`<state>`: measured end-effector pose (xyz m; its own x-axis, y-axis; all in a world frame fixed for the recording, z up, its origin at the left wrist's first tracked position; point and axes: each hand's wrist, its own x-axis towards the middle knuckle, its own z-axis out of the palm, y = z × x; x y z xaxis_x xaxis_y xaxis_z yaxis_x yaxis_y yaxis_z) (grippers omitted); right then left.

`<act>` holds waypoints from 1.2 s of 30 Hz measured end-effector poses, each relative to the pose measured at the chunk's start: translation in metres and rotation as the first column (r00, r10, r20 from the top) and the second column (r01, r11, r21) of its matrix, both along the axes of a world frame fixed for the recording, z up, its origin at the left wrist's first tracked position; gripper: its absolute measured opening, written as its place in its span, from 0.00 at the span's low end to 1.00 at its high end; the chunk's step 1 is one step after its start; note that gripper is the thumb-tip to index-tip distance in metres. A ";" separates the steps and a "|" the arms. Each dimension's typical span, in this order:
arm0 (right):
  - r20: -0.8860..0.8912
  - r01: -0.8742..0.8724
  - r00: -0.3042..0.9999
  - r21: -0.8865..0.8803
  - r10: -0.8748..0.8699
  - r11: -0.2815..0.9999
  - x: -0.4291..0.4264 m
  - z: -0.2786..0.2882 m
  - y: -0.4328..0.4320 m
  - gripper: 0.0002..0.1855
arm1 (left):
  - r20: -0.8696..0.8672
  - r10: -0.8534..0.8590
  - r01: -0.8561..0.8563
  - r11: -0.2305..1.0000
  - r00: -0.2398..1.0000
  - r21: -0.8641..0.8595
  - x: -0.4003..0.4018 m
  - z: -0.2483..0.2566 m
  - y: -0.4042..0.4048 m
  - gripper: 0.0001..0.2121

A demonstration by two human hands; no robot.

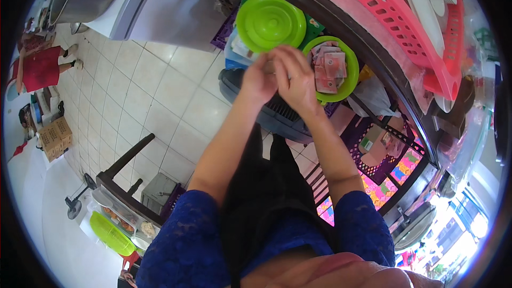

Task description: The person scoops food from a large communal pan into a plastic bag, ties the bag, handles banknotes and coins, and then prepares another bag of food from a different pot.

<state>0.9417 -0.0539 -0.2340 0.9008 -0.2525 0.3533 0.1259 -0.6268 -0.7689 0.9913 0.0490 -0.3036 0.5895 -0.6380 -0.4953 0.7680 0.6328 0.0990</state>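
My left hand (262, 80) and my right hand (295, 78) meet in front of me, fingers curled towards each other. Whether something small lies between them is hidden. Just beyond them is a round lime-green plastic lid (272, 22) with a central knob. To the right of my right hand stands a lime-green plastic tub (352, 68) holding a pile of small red-and-white printed packets (331, 66). Beneath my hands is a dark grey plastic object with a slatted part (280, 110), partly covered by my hands and forearms.
A pink plastic dish rack (400, 32) with white plates stands on the table at upper right. Purple crates (368, 148) sit below it. A grey refrigerator (176, 12) is at upper left. Another person (40, 68) stands far left on the tiled floor (160, 76). A lime-green basket (110, 234) is at lower left.
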 end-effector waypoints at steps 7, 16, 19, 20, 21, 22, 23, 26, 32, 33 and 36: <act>-0.296 0.102 0.928 -0.377 -0.224 0.921 0.094 -0.071 -0.013 0.14 | 0.012 -0.154 0.115 0.783 0.988 0.611 0.005 0.016 0.102 0.13; -0.327 -0.009 0.926 -0.519 -0.189 0.855 0.096 -0.040 -0.016 0.09 | 0.070 -0.223 0.147 0.816 0.972 0.559 -0.040 0.005 0.186 0.19; -0.332 0.080 0.895 -0.540 -0.300 0.838 0.039 -0.015 -0.046 0.08 | 0.093 -0.220 0.125 0.800 0.971 0.587 -0.049 0.016 0.197 0.22; -0.355 0.116 0.867 -0.539 -0.350 0.835 0.017 -0.018 -0.059 0.08 | 0.100 -0.215 0.118 0.802 0.971 0.586 -0.050 0.021 0.197 0.22; -0.362 0.151 0.844 -0.549 -0.397 0.822 -0.003 -0.022 -0.070 0.09 | 0.097 -0.225 0.121 0.786 0.970 0.606 -0.052 0.028 0.198 0.22; -0.368 0.185 0.819 -0.559 -0.441 0.809 -0.019 -0.028 -0.079 0.09 | 0.095 -0.233 0.123 0.768 0.968 0.628 -0.053 0.035 0.197 0.23; -0.358 0.187 0.825 -0.557 -0.437 0.809 -0.031 -0.038 -0.090 0.09 | 0.106 -0.229 0.113 0.770 0.968 0.628 -0.054 0.041 0.196 0.23; -0.359 0.165 0.831 -0.571 -0.425 0.804 -0.052 -0.069 -0.106 0.13 | 0.134 -0.170 0.053 0.786 0.976 0.616 -0.065 0.055 0.196 0.23; -0.408 0.029 0.841 -0.621 -0.355 0.783 -0.036 0.003 -0.074 0.16 | 0.300 0.429 -0.524 0.711 0.852 0.470 -0.121 0.109 0.283 0.17; -0.399 0.008 0.860 -0.613 -0.319 0.790 -0.032 0.005 -0.071 0.16 | 0.308 0.484 -0.573 0.655 0.819 0.493 -0.138 0.128 0.306 0.17; -0.391 -0.119 0.906 -0.601 -0.160 0.790 -0.025 -0.013 -0.070 0.15 | 0.384 0.575 -0.671 0.447 0.722 0.591 -0.216 0.178 0.359 0.17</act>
